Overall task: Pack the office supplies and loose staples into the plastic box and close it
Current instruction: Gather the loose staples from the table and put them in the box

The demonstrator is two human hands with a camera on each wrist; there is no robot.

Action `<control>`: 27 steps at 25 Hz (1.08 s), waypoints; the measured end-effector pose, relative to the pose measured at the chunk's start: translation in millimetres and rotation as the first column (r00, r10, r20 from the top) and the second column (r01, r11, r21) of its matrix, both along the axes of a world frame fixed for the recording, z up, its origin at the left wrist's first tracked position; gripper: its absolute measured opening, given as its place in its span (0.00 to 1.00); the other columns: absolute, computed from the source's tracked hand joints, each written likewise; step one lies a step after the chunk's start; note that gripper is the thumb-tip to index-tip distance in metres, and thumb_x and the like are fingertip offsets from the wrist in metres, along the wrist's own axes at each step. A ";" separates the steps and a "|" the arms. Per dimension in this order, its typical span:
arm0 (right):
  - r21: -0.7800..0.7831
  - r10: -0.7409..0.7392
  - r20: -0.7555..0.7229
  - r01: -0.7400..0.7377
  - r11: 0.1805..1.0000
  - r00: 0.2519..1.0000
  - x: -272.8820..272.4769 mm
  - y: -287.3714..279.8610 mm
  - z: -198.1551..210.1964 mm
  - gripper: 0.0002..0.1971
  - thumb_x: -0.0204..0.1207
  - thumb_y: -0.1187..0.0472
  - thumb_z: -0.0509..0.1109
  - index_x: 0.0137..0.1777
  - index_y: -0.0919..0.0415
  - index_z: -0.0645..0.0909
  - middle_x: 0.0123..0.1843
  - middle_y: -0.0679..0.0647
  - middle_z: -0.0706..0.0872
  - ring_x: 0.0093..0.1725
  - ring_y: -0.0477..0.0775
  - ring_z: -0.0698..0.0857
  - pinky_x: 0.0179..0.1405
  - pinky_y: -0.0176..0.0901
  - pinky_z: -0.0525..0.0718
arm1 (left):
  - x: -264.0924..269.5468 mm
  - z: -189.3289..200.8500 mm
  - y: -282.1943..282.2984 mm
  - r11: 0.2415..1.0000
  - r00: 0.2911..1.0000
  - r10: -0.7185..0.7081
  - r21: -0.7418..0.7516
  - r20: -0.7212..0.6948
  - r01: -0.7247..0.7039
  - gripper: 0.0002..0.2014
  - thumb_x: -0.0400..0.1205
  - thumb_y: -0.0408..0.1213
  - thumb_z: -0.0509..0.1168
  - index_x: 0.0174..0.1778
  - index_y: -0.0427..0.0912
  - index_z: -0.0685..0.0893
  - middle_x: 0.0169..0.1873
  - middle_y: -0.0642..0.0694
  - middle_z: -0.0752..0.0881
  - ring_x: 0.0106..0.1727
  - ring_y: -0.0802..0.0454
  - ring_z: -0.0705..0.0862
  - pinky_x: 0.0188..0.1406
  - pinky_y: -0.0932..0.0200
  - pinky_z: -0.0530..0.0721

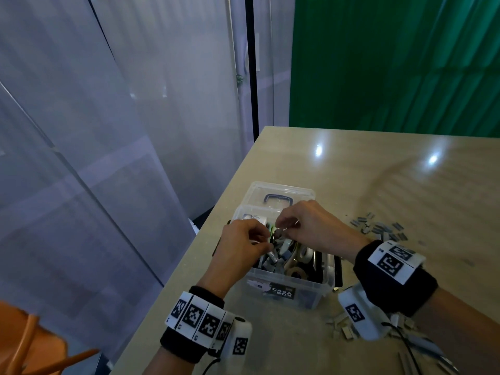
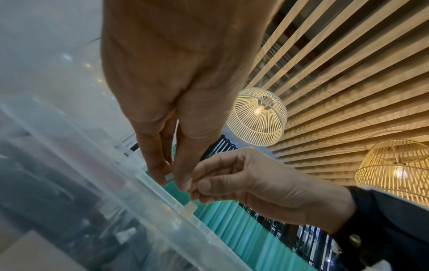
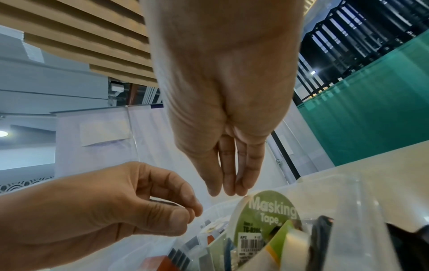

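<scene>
Held directly over the open clear plastic box (image 1: 290,280) so drops land inside: left hand (image 1: 239,251) grip pinching a grey staple strip (image 2: 169,177); right hand (image 1: 311,226) fingertips pinched, contents unclear. More loose grey staples (image 1: 378,228) beyond on the table (image 1: 378,171).

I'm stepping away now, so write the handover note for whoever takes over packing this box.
Left hand: over the open plastic box, fingers curled, pinching a small staple strip.
Right hand: beside it over the box, fingers pinched; what it holds is unclear.
Done: tape rolls, including the masking tape, and many staples are inside.
Left: loose staples on the table right of the box, more near the right wrist; then shut the lid, open behind.
</scene>
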State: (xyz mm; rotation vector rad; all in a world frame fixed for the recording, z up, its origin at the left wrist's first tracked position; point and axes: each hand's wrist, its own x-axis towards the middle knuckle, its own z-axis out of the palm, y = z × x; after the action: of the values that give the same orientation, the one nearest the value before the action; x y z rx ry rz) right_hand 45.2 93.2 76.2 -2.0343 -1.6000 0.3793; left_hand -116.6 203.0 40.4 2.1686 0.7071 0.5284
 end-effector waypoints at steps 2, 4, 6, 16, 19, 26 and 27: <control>0.004 -0.012 -0.011 0.012 1.000 1.000 5.4 -8.0 -0.2 0.07 0.78 0.66 0.76 0.52 0.57 0.92 0.47 0.49 0.93 0.45 0.41 0.89 0.47 0.33 0.88 | 6.3 -0.8 -4.6 1.000 1.000 0.000 0.018 -0.021 0.001 0.09 0.72 0.35 0.81 0.45 0.42 0.90 0.39 0.53 0.90 0.40 0.65 0.88 0.44 0.73 0.86; 0.005 -0.023 -0.024 0.023 1.000 0.999 10.6 -16.3 -0.7 0.06 0.78 0.63 0.76 0.52 0.56 0.92 0.46 0.48 0.93 0.44 0.40 0.89 0.47 0.30 0.87 | 10.4 0.7 -4.5 0.998 0.999 0.035 0.054 -0.019 -0.034 0.08 0.73 0.37 0.80 0.45 0.42 0.91 0.39 0.51 0.90 0.40 0.64 0.88 0.42 0.76 0.84; 0.020 -0.040 -0.050 0.041 0.999 0.998 17.3 -25.4 -1.2 0.06 0.78 0.62 0.77 0.51 0.54 0.93 0.45 0.46 0.93 0.44 0.38 0.89 0.47 0.28 0.86 | 12.8 6.2 -3.9 0.994 0.998 0.059 0.094 0.014 -0.060 0.05 0.76 0.38 0.78 0.44 0.42 0.91 0.39 0.52 0.90 0.41 0.64 0.87 0.41 0.79 0.81; 0.085 -0.161 -0.132 0.173 0.981 0.978 74.3 -103.6 4.4 0.03 0.77 0.59 0.78 0.48 0.53 0.93 0.40 0.42 0.92 0.40 0.37 0.89 0.41 0.31 0.83 | 84.7 30.8 -83.8 0.983 0.980 -0.158 0.113 0.125 0.144 0.03 0.78 0.38 0.75 0.41 0.43 0.90 0.35 0.54 0.89 0.37 0.62 0.87 0.42 0.70 0.84; 0.072 -0.205 -0.160 0.219 0.973 0.966 96.0 -143.2 -1.5 0.03 0.77 0.60 0.78 0.47 0.54 0.93 0.37 0.44 0.91 0.37 0.39 0.88 0.38 0.34 0.83 | 114.4 23.1 -122.0 0.965 0.964 -0.257 0.073 0.065 0.252 0.02 0.80 0.37 0.73 0.44 0.44 0.90 0.36 0.53 0.89 0.36 0.60 0.87 0.40 0.62 0.88; -0.184 -0.263 -0.138 0.237 0.954 0.955 126.4 -210.9 -47.1 0.02 0.77 0.57 0.78 0.43 0.50 0.90 0.37 0.47 0.89 0.35 0.41 0.85 0.35 0.36 0.78 | 158.9 -32.5 -178.2 0.911 0.905 -0.362 0.123 -0.224 0.395 0.07 0.79 0.39 0.72 0.50 0.43 0.91 0.44 0.45 0.90 0.45 0.51 0.87 0.50 0.52 0.86; -0.274 -0.276 -0.114 0.237 0.932 0.954 127.4 -216.6 -55.2 0.03 0.77 0.55 0.78 0.48 0.50 0.89 0.43 0.46 0.89 0.41 0.42 0.85 0.39 0.37 0.79 | 161.0 -44.3 -182.0 0.906 0.884 -0.357 0.117 -0.302 0.406 0.10 0.78 0.39 0.73 0.53 0.42 0.90 0.48 0.44 0.89 0.49 0.49 0.86 0.52 0.51 0.85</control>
State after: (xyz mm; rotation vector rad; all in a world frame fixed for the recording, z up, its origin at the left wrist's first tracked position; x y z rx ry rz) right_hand 172.7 -123.4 21.0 -2.3131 -1.2243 0.6537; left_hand 44.4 21.0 -3.9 2.4983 0.3591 0.0822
